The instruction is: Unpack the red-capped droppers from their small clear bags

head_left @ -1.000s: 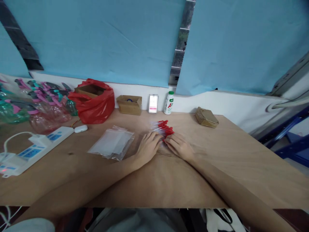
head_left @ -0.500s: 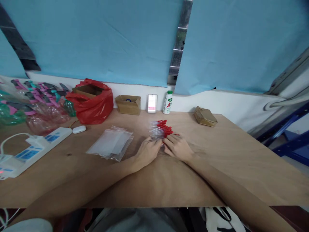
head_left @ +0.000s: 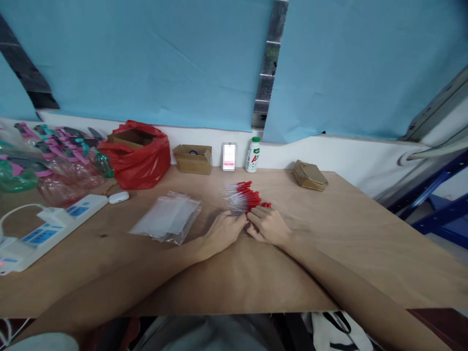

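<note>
A loose pile of thin, pale sticks with red handles (head_left: 252,199) lies on the table in front of me, red ends to the right. At the pile's near edge, my left hand (head_left: 227,230) is closed, its fingertips curled in by the pale ends. My right hand (head_left: 269,225) is closed too, knuckles up against the red ends, with a few red tips showing just beyond them. Both hands nearly meet at their fingertips. What lies within the fingers is hidden. Left of my left hand lies a stack of clear plastic bags (head_left: 168,217).
A power strip (head_left: 54,231) with plugs and a small white case (head_left: 119,197) lie left. Behind stand spray bottles (head_left: 66,168), a red bag (head_left: 142,161), an open carton (head_left: 193,163), a phone (head_left: 229,158) and a white bottle (head_left: 253,158). A brown package (head_left: 310,175) sits right.
The view has shifted slightly. More red tips show beyond my right hand's knuckles. My hands otherwise stay at the pile's near edge, close together.
</note>
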Demonstrator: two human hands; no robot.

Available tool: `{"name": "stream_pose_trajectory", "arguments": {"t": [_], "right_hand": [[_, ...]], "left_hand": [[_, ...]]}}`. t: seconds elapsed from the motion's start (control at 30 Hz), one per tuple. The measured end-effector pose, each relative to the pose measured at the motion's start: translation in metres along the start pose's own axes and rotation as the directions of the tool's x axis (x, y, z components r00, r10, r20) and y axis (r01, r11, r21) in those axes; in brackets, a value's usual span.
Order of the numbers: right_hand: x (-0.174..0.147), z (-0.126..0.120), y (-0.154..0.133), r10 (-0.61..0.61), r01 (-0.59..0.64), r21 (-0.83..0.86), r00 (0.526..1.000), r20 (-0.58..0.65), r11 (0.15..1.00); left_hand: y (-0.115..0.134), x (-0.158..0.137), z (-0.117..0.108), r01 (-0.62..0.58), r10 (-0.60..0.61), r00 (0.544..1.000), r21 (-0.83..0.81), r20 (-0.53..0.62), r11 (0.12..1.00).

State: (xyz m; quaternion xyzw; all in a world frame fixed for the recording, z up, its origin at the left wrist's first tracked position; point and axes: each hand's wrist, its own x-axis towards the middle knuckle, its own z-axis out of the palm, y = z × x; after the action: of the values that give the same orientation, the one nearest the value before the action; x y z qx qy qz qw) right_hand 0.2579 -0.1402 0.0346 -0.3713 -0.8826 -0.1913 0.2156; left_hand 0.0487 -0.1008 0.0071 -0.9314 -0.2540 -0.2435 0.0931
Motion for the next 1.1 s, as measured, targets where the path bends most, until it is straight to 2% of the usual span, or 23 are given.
{"name": "stream_pose_trajectory", "arguments": {"t": [0.43, 0.53, 0.63, 0.77, 0.93, 1.1], "right_hand": [[0.000, 0.000, 0.000, -0.024, 0.026, 0.060, 0.999, -0.042, 0.998], [-0.004, -0.002, 0.003, 0.024, -0.018, 0.091, 0.998, -0.064, 0.996], [-0.006, -0.002, 0.008, 0.089, -0.079, 0.148, 0.994, -0.062, 0.986], [-0.006, 0.000, 0.009, 0.125, -0.120, 0.190, 0.992, -0.019, 0.974], [-0.004, 0.000, 0.004, 0.127, -0.133, 0.164, 0.991, 0.045, 0.977], [-0.003, 0.000, 0.002, 0.122, -0.128, 0.158, 0.991, 0.046, 0.979]], "left_hand": [[-0.002, 0.000, -0.004, -0.051, 0.048, 0.996, -0.044, -0.073, 0.998], [-0.004, -0.001, -0.009, -0.041, 0.030, 0.992, -0.087, -0.126, 0.995], [-0.004, -0.002, -0.015, 0.026, -0.043, 0.985, -0.107, -0.164, 0.994], [-0.002, -0.001, -0.016, 0.088, -0.100, 0.986, -0.095, -0.130, 0.992], [0.003, 0.000, -0.018, 0.113, -0.116, 0.992, -0.056, -0.055, 0.992], [0.002, 0.000, -0.017, 0.014, -0.014, 1.000, 0.009, -0.010, 1.000]]}}
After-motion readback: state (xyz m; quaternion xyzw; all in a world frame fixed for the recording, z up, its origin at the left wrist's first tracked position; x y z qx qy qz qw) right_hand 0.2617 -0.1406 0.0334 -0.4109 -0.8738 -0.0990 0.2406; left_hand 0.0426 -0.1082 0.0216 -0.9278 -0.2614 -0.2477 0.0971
